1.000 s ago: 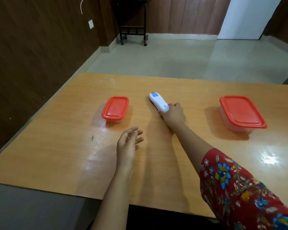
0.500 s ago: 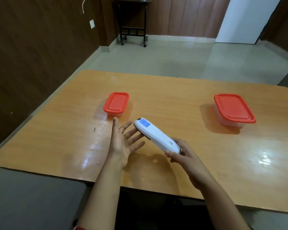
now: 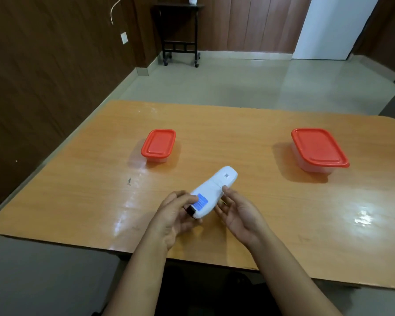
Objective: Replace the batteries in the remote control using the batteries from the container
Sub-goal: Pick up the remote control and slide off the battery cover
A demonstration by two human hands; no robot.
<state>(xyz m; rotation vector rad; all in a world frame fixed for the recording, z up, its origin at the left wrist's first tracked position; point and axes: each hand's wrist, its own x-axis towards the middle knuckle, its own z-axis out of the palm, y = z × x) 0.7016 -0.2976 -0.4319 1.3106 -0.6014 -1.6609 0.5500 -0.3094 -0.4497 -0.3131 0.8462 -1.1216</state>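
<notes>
I hold the remote [image 3: 211,192] in both hands above the near middle of the table [image 3: 78,201], blue-labelled face up, its far end angled right. My left hand [image 3: 173,215] grips the near end, thumb on the label. My right hand [image 3: 240,213] cradles the middle, thumb against its side. The small container [image 3: 158,144] stands far left and the large container [image 3: 318,148] far right, both with red lids on.
</notes>
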